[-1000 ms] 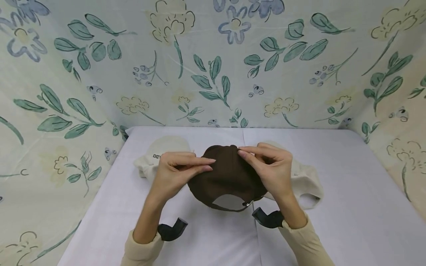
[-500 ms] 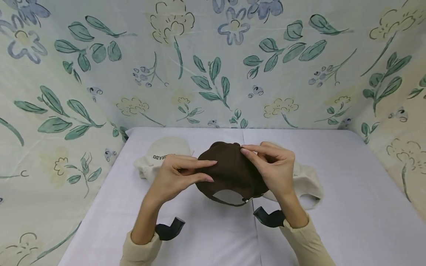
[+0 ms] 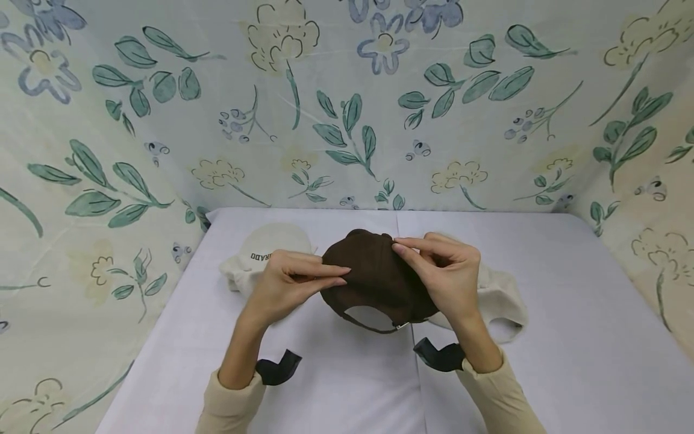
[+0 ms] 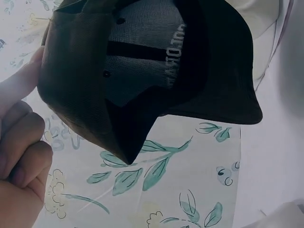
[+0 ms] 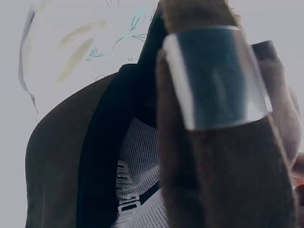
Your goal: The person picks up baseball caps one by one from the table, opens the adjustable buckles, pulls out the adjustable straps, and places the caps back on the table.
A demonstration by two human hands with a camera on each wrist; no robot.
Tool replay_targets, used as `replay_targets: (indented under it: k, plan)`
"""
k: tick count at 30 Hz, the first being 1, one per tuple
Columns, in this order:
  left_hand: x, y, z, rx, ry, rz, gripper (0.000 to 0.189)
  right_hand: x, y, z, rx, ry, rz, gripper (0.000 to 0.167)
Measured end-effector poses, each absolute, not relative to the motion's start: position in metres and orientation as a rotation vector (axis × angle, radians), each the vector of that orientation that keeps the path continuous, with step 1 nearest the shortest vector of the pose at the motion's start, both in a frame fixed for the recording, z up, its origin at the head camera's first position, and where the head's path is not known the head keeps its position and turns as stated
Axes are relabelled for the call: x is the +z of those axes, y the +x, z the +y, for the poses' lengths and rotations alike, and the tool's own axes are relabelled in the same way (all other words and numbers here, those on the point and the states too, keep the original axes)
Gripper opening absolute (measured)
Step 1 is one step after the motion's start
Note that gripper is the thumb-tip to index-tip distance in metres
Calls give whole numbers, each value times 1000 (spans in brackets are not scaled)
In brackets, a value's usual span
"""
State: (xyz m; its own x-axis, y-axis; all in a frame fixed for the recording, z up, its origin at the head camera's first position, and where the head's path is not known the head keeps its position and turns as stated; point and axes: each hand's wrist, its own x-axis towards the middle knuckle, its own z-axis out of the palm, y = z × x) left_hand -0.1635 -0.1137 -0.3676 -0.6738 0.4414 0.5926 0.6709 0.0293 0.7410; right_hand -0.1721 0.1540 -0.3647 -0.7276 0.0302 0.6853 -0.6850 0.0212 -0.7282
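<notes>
A dark brown baseball cap (image 3: pixel 374 277) is held up over the table, its back opening and strap towards me. My right hand (image 3: pixel 447 271) pinches the top of its crown between thumb and forefinger. The thumb and forefinger of my left hand (image 3: pixel 293 280) pinch at the crown's left side, their tips close together. In the left wrist view the left hand's other fingers (image 4: pixel 26 142) are curled beside the cap, and the cap's lining (image 4: pixel 142 47) and dark brim (image 4: pixel 232 80) show. A metal buckle (image 5: pixel 216 78) on the strap (image 5: pixel 237 180) fills the right wrist view's foreground.
A cream cap (image 3: pixel 276 238) with dark lettering lies at the back left, partly behind the left hand. Behind the right hand lies another cream cap (image 3: pixel 501 298), its back opening showing. Both rest on a white-covered table (image 3: pixel 575 337); a floral cloth (image 3: pixel 325 120) hangs behind.
The brown cap has risen slightly and shifted right, along with the right hand. The left thumb and forefinger spread apart half a second ago and have come together again.
</notes>
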Motion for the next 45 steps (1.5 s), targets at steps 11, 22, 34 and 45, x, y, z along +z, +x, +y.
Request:
replay_targets:
  k: [11,22,34,45]
  plan:
    - [-367,-166,-111,-1728,-1149,-2006,23,-364,-175,154,1729,644,-1849,14]
    - [-362,-163,-101,-1849,-1013,-1936,14,-373,-185,152,1758,575,-2028,10]
    - [-356,-159,-98,-1918,-666,-1918,8,-375,-188,148,1772,547,-2078,16]
    - [-356,-163,-95,-1862,-449,-1879,8,-377,-185,155,1728,983,-1817,28]
